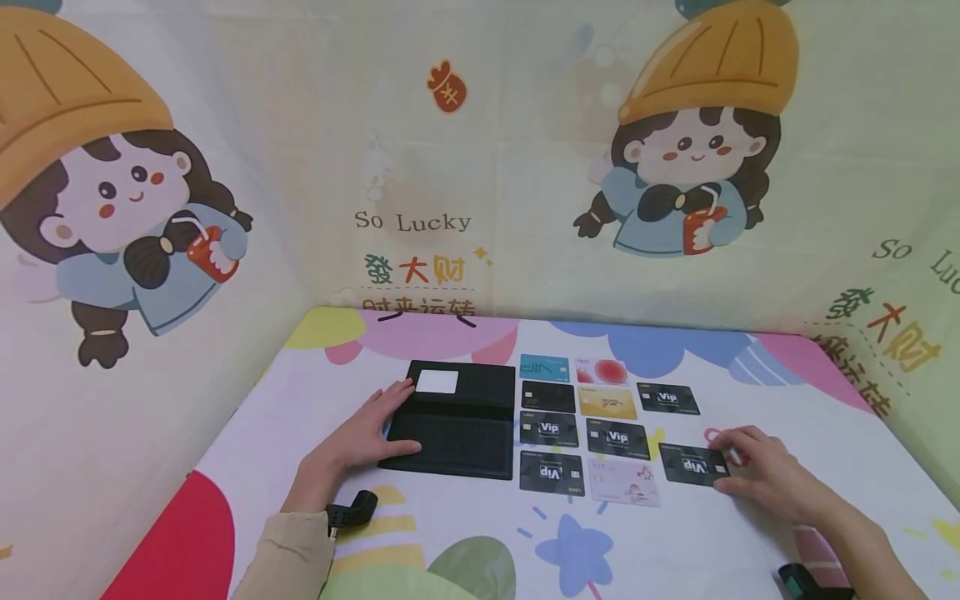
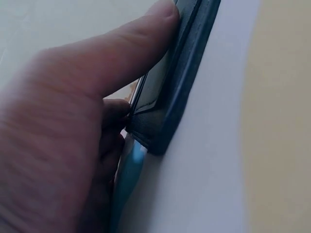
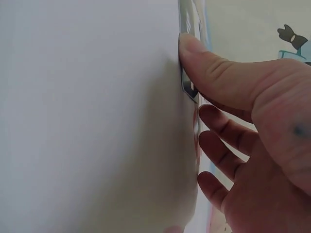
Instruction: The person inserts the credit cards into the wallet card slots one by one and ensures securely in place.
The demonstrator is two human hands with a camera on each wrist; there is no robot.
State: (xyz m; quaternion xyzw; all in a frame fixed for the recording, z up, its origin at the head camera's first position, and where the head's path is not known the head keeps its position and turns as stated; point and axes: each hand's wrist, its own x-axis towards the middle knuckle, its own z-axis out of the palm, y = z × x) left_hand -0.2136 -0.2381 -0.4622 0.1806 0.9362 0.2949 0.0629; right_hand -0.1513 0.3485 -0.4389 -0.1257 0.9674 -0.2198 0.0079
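Note:
A black bifold wallet (image 1: 459,450) lies spread flat on the table, with a white rectangle on its upper panel. My left hand (image 1: 358,435) rests on the wallet's left side, thumb on the lower panel and fingers at the upper one. In the left wrist view the thumb (image 2: 141,41) lies along the wallet's edge (image 2: 170,111). On the right, my right hand (image 1: 768,475) pinches a black Vip card (image 1: 684,463) by its right edge, between thumb and fingers. The right wrist view shows the thumb (image 3: 214,68) on that card's edge (image 3: 188,86).
Between wallet and right hand lie several cards in rows, among them a teal card (image 1: 544,367), a gold card (image 1: 607,402), a pink floral card (image 1: 624,483) and a black Vip card (image 1: 667,398). A patterned cloth (image 1: 405,575) covers the table; a printed backdrop (image 1: 525,167) rises behind.

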